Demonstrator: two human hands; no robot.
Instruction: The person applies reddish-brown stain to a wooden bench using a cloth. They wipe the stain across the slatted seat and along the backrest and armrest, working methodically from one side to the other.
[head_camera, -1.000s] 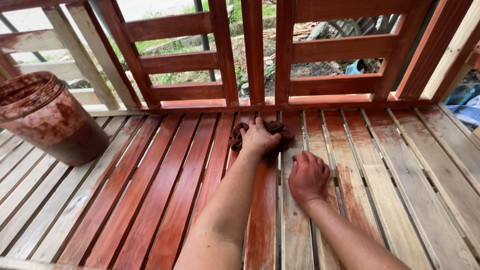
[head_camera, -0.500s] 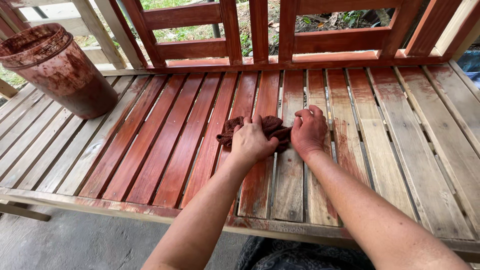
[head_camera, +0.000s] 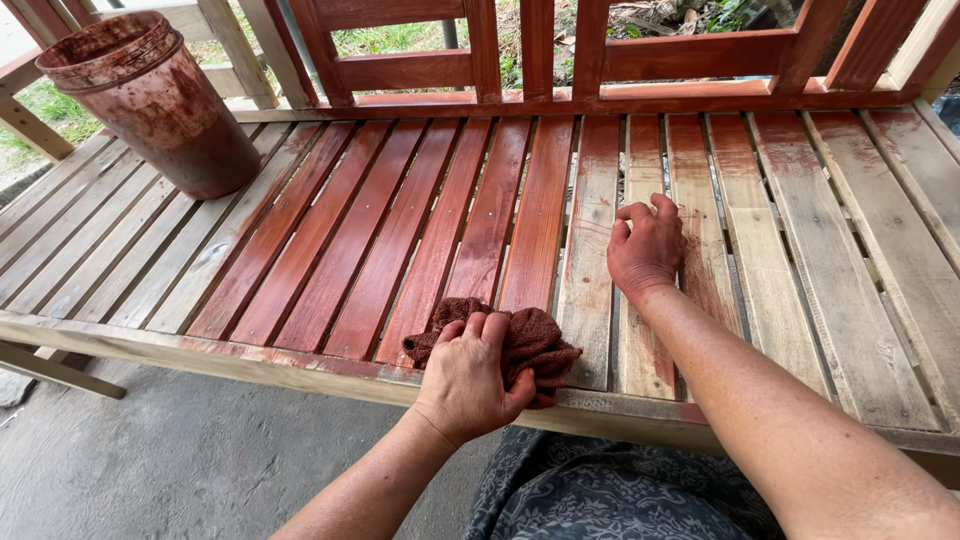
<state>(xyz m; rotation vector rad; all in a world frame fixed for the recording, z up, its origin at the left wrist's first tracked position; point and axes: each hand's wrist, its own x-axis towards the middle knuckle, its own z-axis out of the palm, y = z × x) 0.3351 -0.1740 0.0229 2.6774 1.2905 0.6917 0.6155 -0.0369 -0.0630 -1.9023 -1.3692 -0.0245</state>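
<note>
At ten o'clock I see a stain-smeared bucket (head_camera: 150, 100) on the slatted bench seat (head_camera: 850, 300). At six, my left hand (head_camera: 470, 375) clutches the stain-soaked rag (head_camera: 535, 340) at the front edge. At two o'clock from it, my right hand (head_camera: 648, 245) rests loosely curled on bare slats, holding nothing.

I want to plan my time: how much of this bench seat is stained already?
Done: the middle slats look evenly red. In hand: the left hand presses a stained rag at the front edge; the right hand rests on a streaked slat. Left: pale slats at right and far left.
</note>
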